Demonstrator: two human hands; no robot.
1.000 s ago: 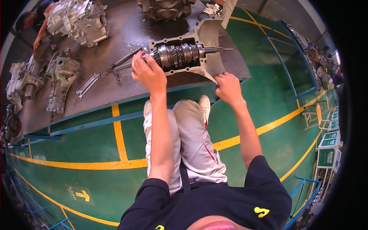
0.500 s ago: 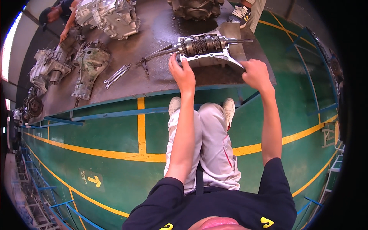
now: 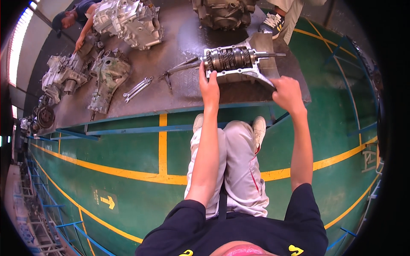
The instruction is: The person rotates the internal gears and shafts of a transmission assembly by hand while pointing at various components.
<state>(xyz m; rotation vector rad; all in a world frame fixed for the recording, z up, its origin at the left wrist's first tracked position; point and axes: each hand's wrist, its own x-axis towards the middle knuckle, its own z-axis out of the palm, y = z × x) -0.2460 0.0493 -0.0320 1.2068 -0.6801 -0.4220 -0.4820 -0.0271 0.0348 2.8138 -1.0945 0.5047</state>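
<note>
A silver half gearbox housing lies on the metal bench top, its open side up. Inside it rests a row of dark steel gears on a shaft, whose thin end sticks out to the right. My left hand is closed around the near left end of the housing, thumb by the rim. With bent fingers, my right hand grips the flared near right corner of the same housing. The undersides of both grips are hidden. Left of the housing lie long metal rods.
Several wrenches lie left of the rods. Further left are a greenish gearbox casing and silver casings. A dark unit stands behind. Another person's hand touches parts far left. The bench's blue edge runs before me.
The whole view has shifted slightly, so the bench and parts appear lower and further right. Both hands keep their hold on the housing.
</note>
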